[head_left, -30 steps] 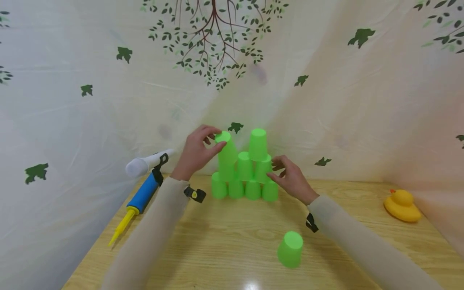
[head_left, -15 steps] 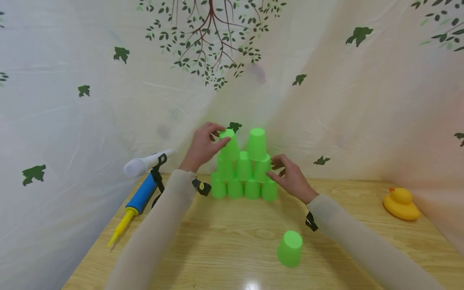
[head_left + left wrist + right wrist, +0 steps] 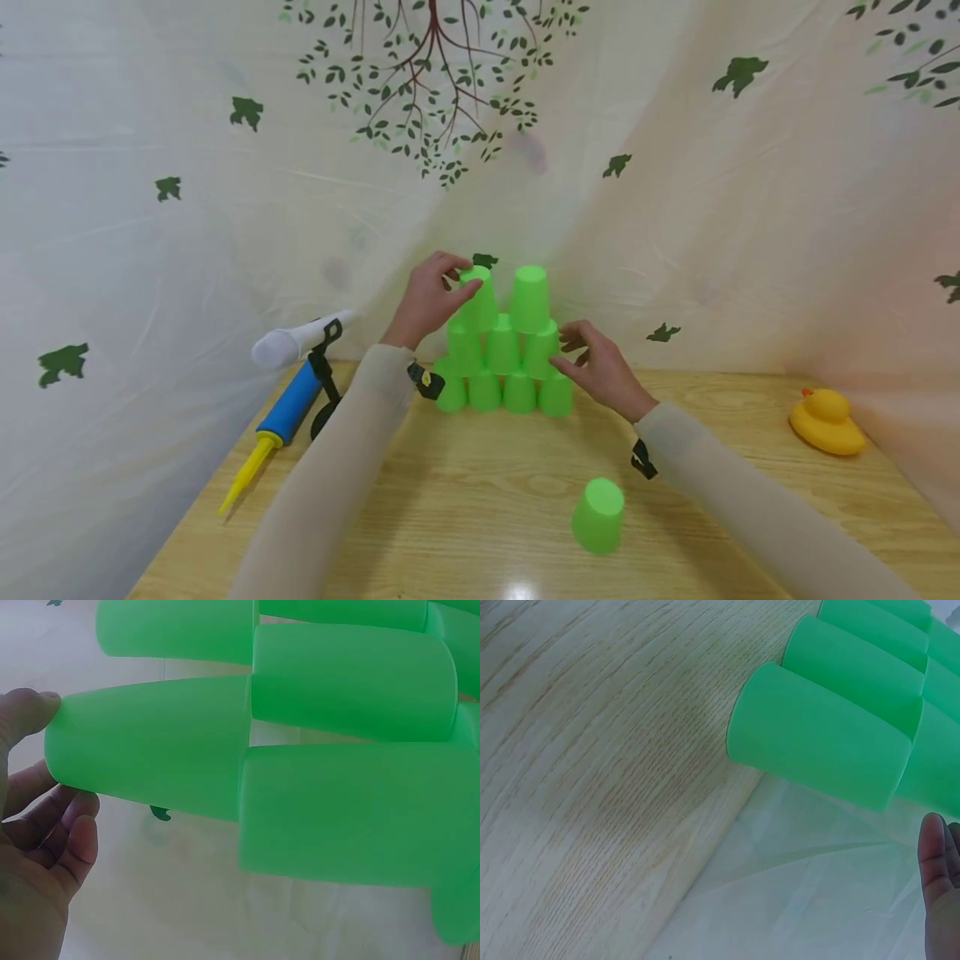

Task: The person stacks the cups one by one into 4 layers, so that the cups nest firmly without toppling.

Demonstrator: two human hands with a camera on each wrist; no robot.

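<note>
Upside-down green plastic cups stand in a tiered stack, with a bottom row, a middle row (image 3: 502, 346) and two cups on top. My left hand (image 3: 431, 300) pinches the upper left cup (image 3: 482, 310) near its closed end between thumb and fingers. In the left wrist view, that cup's (image 3: 150, 750) rim meets the cups below it. The other upper cup (image 3: 530, 300) stands to its right, apart from it. Beside the right end of the middle row, my right hand (image 3: 603, 367) has loosely bent fingers and holds nothing; whether it touches the cup (image 3: 542, 350) is unclear.
One more upside-down green cup (image 3: 598, 517) stands near the front of the wooden table (image 3: 465, 500). A blue and yellow hand pump (image 3: 288, 408) and a white microphone-like thing (image 3: 296, 340) lie left. A yellow rubber duck (image 3: 827, 422) sits right. A printed cloth (image 3: 330, 208) hangs behind.
My left hand has moved right with the upper left cup, bringing it closer to the other upper cup and more upright. The right hand has stayed nearly still.
</note>
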